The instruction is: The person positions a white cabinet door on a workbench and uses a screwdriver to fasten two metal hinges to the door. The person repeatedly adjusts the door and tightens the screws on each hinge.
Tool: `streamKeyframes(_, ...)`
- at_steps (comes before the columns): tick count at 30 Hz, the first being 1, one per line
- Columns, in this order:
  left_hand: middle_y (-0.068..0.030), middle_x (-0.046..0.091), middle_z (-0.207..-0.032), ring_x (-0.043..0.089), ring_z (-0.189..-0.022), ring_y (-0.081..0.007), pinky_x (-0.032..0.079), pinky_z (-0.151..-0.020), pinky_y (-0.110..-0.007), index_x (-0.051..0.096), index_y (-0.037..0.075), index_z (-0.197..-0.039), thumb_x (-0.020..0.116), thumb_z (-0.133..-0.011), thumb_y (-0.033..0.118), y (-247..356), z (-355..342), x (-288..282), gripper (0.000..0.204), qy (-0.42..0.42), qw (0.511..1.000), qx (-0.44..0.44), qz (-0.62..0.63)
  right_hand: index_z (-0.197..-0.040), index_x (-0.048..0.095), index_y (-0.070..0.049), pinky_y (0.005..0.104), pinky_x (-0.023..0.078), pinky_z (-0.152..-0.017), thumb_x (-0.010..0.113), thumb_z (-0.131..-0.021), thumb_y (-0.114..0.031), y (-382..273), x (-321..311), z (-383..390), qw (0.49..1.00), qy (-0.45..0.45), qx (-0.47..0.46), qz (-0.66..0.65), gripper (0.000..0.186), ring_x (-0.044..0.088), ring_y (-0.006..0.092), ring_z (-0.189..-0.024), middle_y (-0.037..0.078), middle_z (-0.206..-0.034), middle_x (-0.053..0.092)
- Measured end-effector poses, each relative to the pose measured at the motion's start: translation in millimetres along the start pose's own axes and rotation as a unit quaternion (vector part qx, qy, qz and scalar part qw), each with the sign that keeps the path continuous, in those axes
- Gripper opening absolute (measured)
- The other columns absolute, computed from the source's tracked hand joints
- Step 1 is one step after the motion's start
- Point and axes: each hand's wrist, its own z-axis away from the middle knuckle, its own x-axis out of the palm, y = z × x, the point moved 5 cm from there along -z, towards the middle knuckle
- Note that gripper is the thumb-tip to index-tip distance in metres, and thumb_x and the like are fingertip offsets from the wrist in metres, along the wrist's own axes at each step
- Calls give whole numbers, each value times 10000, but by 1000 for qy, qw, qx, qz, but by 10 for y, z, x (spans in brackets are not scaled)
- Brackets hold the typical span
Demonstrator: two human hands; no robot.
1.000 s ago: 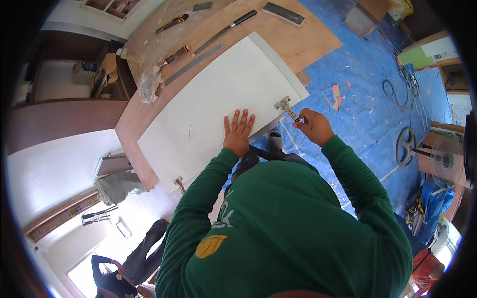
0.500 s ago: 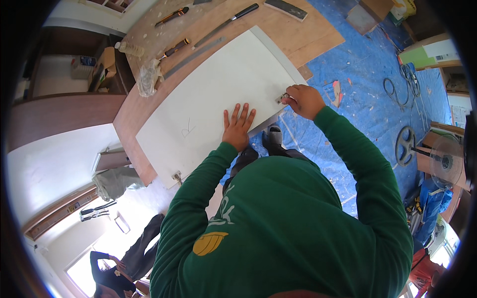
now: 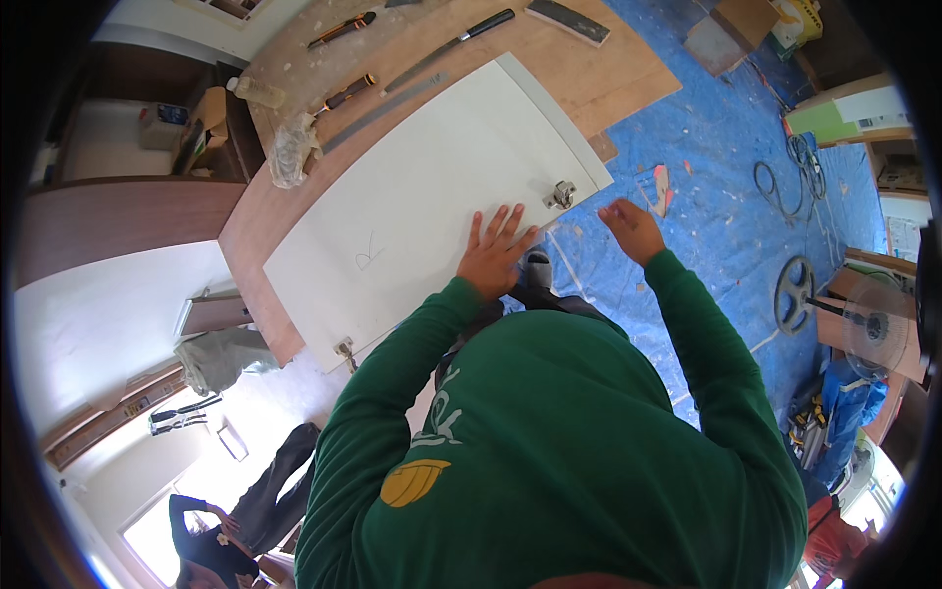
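Note:
A white cabinet door panel (image 3: 422,177) lies flat on the wooden worktop in front of me. My left hand (image 3: 493,257) rests on its near edge, fingers spread and pressed flat. Off the panel's right corner, my right hand (image 3: 636,234) hovers over the floor with fingers drawn together; whether something small is in them I cannot make out. Between my hands, a metal cabinet hinge (image 3: 561,195) stands up from the panel near that corner. A second hinge (image 3: 344,348) sits at the panel's near left corner, beside my left sleeve.
The plywood worktop (image 3: 628,83) also bears a screwdriver (image 3: 348,92), a long black-handled blade (image 3: 446,49), a flat metal strip (image 3: 385,114), a dark block (image 3: 569,22) and a plastic bag (image 3: 291,152). Blue sheeting (image 3: 706,167) covers the floor. A fan (image 3: 871,324) stands right; another person (image 3: 211,540) is lower left.
My right hand has left the hinge near the right corner and moved right, off the panel. The hinge now shows raised. My left hand has slid right along the panel toward it.

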Motion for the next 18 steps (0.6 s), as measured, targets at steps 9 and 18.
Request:
streamKeyframes(9,-184,166,-1702,155,-1559,-436,93,-1209,-711,448,316,-1552,629,-875,240,146,-487,119,705,56,997,43,-27,-950,693,-27,469,535,-801,691,-922,-425,1625,475,1085,973,-121,169,100,399,693,385,-867,203,-888,719)
streamKeyframes(18,-135,128,-1724,132,-1574,-405,81,-1229,-685,440,351,-1553,645,-880,252,259,-720,91,711,14,1000,-3,-6,-928,698,-12,482,545,-805,674,-905,-392,2478,531,1379,944,-166,275,69,382,700,392,-900,211,-902,728)
